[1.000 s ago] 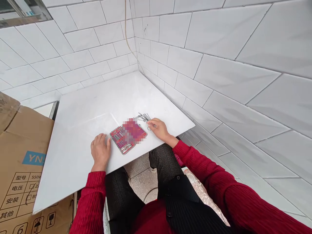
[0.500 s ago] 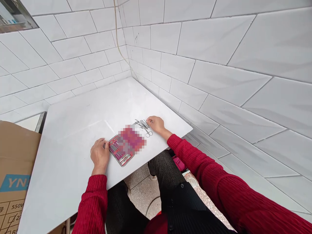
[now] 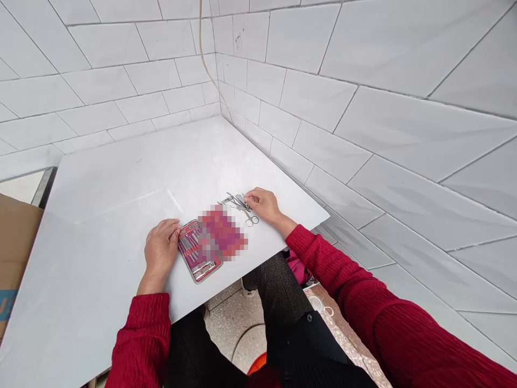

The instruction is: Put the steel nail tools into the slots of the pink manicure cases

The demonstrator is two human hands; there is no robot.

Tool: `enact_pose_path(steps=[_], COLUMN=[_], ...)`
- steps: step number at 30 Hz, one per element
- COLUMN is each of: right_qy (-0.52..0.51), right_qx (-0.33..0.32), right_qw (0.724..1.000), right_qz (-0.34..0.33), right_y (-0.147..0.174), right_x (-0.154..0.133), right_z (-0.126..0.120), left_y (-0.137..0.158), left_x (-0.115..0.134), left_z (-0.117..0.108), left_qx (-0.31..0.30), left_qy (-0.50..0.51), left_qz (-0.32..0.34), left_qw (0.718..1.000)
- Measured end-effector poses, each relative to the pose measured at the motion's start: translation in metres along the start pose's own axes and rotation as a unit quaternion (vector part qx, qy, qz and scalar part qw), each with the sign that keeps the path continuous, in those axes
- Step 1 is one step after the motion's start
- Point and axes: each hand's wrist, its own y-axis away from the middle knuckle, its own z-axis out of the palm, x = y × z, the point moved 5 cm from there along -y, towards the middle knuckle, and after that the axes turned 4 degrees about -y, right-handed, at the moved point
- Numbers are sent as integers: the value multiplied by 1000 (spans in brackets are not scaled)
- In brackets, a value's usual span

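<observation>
Loose silver metal tools (image 3: 237, 202) mid-frame, just left of my right hand (image 3: 264, 205), the nearer one; scissors (image 3: 245, 213) run upper-left to lower-right. Left hand (image 3: 160, 247)'s at the red-purple rectangular case (image 3: 209, 275). Can't tell if either's fingers grip.

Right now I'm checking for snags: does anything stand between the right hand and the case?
Yes: the loose tools lie right by the right hand, toward the case. Past them, a pixelated patch hides detail, so I cannot rule out more there.
</observation>
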Motion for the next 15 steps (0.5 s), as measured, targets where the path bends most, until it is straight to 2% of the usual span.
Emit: enact_pose_path(steps=[3, 6, 15], right_qy=[-14, -5, 68], right_qx=[-8, -6, 39], right_qw=[999, 999, 995], right_qz=[-41, -40, 54], right_y=[4, 5, 2], right_x=[-3, -3, 6], right_z=[2, 2, -11], left_y=[3, 7, 9], left_x=[4, 7, 8], left_z=[-2, -5, -7], left_qx=[5, 21, 22], left_qy=[-5, -25, -22], left_qz=[10, 8, 13], left_qw=[1000, 999, 999])
